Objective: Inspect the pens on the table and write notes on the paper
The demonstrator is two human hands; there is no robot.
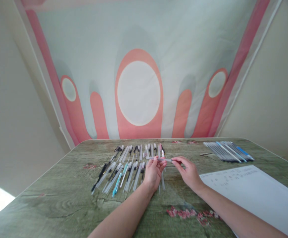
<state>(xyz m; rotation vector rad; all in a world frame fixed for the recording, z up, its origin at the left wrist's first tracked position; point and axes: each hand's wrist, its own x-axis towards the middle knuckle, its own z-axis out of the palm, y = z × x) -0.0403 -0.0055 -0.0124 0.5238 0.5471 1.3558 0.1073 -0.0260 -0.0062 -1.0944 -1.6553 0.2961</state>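
Observation:
My left hand (152,176) is closed around the clear barrel of a slim pen (168,160), held level above the table. My right hand (187,172) pinches the dark right end of the same pen between thumb and fingertips. Whether that end is a tip, a cap or a refill is too small to tell. Below and left of the hands lie pen parts in two rows: clear barrels (113,182), caps and dark refills. Among them are a turquoise pen (117,185) and a black pen (102,172). My left hand partly hides the near row's right end.
A bundle of pens (223,151) lies side by side at the back right. In front of it is a white sheet (255,191) with faint writing, partly under my right forearm. The wood-patterned table (66,198) meets a pink and grey backdrop (139,132) behind.

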